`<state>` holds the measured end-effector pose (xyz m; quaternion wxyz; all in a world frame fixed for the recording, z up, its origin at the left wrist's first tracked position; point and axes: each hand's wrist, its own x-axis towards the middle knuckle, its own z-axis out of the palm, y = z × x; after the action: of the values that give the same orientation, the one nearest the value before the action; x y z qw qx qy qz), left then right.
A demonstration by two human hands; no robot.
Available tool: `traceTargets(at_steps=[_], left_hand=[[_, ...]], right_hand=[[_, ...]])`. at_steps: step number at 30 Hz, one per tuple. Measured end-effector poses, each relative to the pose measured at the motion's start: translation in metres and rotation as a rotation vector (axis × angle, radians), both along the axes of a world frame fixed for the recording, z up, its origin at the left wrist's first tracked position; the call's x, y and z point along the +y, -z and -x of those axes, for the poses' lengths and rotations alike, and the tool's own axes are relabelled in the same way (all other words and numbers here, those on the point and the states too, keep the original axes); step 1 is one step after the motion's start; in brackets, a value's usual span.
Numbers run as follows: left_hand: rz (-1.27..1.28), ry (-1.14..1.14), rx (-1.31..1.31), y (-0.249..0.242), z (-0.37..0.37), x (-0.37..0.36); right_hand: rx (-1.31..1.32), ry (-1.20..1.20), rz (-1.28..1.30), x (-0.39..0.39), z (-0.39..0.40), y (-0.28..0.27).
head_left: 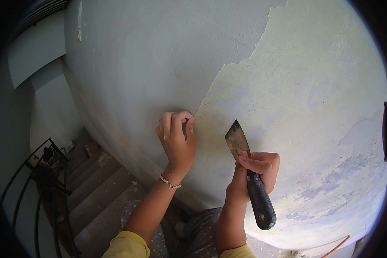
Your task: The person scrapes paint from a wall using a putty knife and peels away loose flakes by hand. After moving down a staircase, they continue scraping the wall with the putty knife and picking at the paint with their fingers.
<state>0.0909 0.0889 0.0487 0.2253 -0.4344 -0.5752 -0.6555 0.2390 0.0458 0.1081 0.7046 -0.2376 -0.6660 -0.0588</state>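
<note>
My left hand [176, 135] is against the wall, its fingers curled and its thumb and index finger pinched at the torn edge of the grey paint layer [159, 64]. A braided bracelet [170, 182] circles that wrist. In my right hand [258, 172] is a putty knife [262, 204], gripped near where its dark handle meets the blade. The worn, stained blade points up and to the left, in front of the bare pale plaster [305, 99]. Whether the blade touches the wall cannot be told.
Stairs [96, 189] with scattered flakes descend on the left beside a black metal railing [56, 189]. Patchy, discoloured plaster [335, 185] covers the lower right of the wall. An orange strip [336, 246] lies at the bottom right.
</note>
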Motion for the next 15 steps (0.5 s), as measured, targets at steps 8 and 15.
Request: traceTargets(at_steps=[8, 15], left_hand=[[0.14, -0.057, 0.068, -0.009, -0.0044, -0.0035], [0.021, -0.061, 0.066, -0.0045, -0.0052, -0.0001]], right_hand=[[0.003, 0.022, -0.016, 0.0032, -0.004, 0.0012], [0.0, 0.025, -0.038, 0.0039, -0.0034, 0.0004]])
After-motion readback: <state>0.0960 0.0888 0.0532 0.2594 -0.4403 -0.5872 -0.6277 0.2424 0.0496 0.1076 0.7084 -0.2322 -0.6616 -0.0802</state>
